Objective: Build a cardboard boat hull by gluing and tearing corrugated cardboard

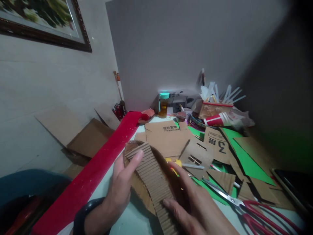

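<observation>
A curved cardboard piece (142, 189) with a ribbed corrugated strip (153, 174) lying along it is between my two hands, above the table's near edge. My left hand (119, 182) grips its upper left end, the thumb pressed on the ribs and the fingers hidden behind. My right hand (195, 199) is closed around the lower right part, its thumb on the strip and its index finger stretched along the far side. Just beyond it are a yellow-handled tool (174, 163) and a bent cardboard piece with slots (197, 155).
Red-handled scissors (238, 202) lie open at the right. Cardboard scraps (222, 181) and green sheets (241, 153) cover the right side. A red cloth (97, 163) runs down the left edge. A tea bottle (163, 104) and red paper cups (217, 119) stand farther back.
</observation>
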Tool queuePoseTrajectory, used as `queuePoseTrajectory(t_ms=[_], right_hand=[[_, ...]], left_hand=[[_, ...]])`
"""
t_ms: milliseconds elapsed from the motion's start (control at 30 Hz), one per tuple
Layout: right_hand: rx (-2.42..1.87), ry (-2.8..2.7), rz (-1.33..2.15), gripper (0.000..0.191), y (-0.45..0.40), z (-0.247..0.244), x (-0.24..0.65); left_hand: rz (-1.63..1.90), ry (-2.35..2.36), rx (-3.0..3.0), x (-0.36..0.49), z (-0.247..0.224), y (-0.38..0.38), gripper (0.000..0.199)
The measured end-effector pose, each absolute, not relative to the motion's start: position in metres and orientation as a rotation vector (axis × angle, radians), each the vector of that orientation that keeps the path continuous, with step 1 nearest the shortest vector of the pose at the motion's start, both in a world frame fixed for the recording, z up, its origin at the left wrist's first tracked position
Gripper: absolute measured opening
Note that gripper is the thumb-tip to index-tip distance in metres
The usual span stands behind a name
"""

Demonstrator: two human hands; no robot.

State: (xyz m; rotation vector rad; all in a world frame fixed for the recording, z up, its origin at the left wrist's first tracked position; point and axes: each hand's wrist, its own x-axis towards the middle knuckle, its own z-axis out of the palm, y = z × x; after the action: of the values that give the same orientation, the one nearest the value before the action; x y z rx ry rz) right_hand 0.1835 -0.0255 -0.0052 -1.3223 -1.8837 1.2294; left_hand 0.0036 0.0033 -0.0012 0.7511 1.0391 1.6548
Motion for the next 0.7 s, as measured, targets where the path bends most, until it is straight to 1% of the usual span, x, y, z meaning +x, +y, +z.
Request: queuePoseTrajectory(t_ms=[267, 367, 533, 700], right_hand=[[-1.283, -1.727, 1.205, 0.06, -0.024, -0.009, 0.187], [-1.288, -1.76, 1.203, 0.058, -0.025, -0.007, 0.184], [-1.28, -1.846, 1.182, 0.062, -0.029, -0.007, 0.179], [-1.318, -1.84, 1.205, 0.062, -0.03, -0.008, 0.181]], left_hand=[[1.507, 0.798, 0.544, 0.004, -0.003, 0.0, 0.038], [1.452, 0.788, 0.363, 0.009, -0.006, -0.002, 0.036], [1.431, 0.891, 0.229, 0.015, -0.007, -0.001, 0.022], [1.41, 0.977, 0.177, 0.015, -0.002, 0.0, 0.014]])
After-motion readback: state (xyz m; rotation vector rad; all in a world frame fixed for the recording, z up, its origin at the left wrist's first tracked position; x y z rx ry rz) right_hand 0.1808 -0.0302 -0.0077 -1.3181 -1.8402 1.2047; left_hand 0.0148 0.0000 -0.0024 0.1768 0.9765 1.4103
